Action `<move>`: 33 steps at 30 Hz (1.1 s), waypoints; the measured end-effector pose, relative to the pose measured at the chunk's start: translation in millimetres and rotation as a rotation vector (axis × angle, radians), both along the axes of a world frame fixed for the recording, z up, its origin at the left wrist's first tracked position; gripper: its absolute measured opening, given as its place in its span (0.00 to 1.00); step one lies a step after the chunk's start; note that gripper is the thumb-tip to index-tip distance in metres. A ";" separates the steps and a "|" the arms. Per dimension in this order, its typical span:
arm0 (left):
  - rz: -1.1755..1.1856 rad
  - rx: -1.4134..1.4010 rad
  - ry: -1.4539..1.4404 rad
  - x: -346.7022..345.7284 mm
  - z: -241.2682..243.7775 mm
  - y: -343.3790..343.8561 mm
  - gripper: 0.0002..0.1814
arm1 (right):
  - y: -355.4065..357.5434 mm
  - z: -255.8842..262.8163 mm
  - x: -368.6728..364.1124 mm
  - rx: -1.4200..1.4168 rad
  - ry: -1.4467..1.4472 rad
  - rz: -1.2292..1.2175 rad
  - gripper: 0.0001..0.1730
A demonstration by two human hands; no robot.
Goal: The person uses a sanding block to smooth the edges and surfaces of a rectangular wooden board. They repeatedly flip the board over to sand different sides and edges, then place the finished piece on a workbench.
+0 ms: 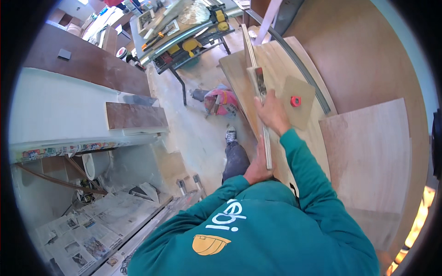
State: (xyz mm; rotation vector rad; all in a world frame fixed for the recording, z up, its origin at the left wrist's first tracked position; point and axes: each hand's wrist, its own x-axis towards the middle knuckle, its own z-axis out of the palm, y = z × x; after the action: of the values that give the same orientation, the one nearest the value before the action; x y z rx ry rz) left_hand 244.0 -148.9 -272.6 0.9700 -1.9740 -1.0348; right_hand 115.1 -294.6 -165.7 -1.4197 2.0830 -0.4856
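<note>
A long, narrow plywood board (pixel 267 148) stands on edge, its light layered edge facing up. What looks like a wooden hand plane (pixel 256 80) sits on that edge, and my right hand (pixel 274 112) is closed around its rear part. Nearer my body, my left hand (pixel 259 165) grips the near end of the board from its left side; some of its fingers are hidden. Under the board lies a larger wooden panel (pixel 238 69). On it, right of my right hand, a small brown sheet (pixel 300 84) carries a red tape measure (pixel 295 101).
A curved grey strip (pixel 304 69) lies along the panel's right side. Another wooden sheet (pixel 366 155) is at right. Ahead stands a cluttered folding workbench (pixel 179 65) with tools. A pink bag (pixel 226 100) sits on the floor. Newspaper (pixel 96 227) covers a surface at lower left.
</note>
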 end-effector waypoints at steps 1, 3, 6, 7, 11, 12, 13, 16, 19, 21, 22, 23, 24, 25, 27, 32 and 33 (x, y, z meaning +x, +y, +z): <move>-0.022 0.274 0.020 -0.6 9.7 1.4 0.51 | 26.8 4.6 2.0 0.025 -0.024 -0.003 0.32; -0.064 0.808 0.044 0.2 34.8 -0.6 0.50 | 80.3 3.4 7.2 0.044 -0.063 -0.015 0.30; -0.242 0.503 -0.053 9.2 6.5 0.8 0.41 | 155.3 4.9 19.0 0.079 -0.065 0.016 0.32; -0.295 0.384 -0.053 11.9 -5.1 1.6 0.38 | 172.0 10.6 20.5 0.091 -0.090 0.022 0.32; -0.300 0.151 -0.073 10.2 -28.0 5.6 0.34 | 172.7 5.4 19.7 0.082 -0.076 0.030 0.32; -0.310 0.036 -0.135 7.8 -41.8 4.5 0.35 | 160.3 4.5 17.4 0.074 -0.072 0.034 0.32; -0.280 0.057 -0.138 6.9 -42.1 5.0 0.36 | 144.4 -3.1 12.1 0.014 -0.071 0.022 0.32; -0.149 0.300 -0.005 -4.9 -2.0 2.3 0.37 | 104.1 -10.5 -6.3 -0.086 -0.045 0.013 0.33; -0.228 0.109 -0.158 1.3 -17.4 -4.7 0.46 | 123.7 -7.4 0.9 -0.010 -0.059 0.009 0.32; -0.299 0.026 -0.179 7.6 -45.5 -4.1 0.54 | 159.7 -6.4 10.0 0.006 -0.061 0.016 0.32; -0.316 0.073 -0.091 11.2 -54.1 -1.2 0.54 | 182.4 -6.7 15.9 0.014 -0.060 0.011 0.32; -0.323 0.079 -0.040 10.2 -49.6 -3.0 0.55 | 200.8 -9.9 18.4 0.017 -0.054 0.007 0.32; -0.327 0.084 0.010 9.9 -44.2 -4.9 0.56 | 216.4 -9.9 21.6 0.023 -0.051 0.009 0.32; -0.311 0.059 0.021 8.3 -23.7 -6.2 0.58 | 226.7 -6.6 22.7 0.056 -0.076 -0.009 0.31; -0.307 0.138 -0.042 11.4 -15.8 -6.9 0.61 | 240.1 4.4 28.5 0.112 -0.121 -0.035 0.29; -0.100 0.328 -0.100 -6.1 -8.9 0.9 0.63 | 290.0 6.7 18.7 0.083 -0.159 -0.306 0.30; -0.083 0.298 -0.056 -5.3 -3.5 2.5 0.61 | 294.9 11.1 11.5 0.097 -0.215 -0.411 0.32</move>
State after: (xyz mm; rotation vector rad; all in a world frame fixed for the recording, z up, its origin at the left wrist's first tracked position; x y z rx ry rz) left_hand 238.6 -146.3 -276.2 1.0910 -1.9545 -1.3909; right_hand 126.6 0.3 -154.7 -0.8416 2.1867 -0.6565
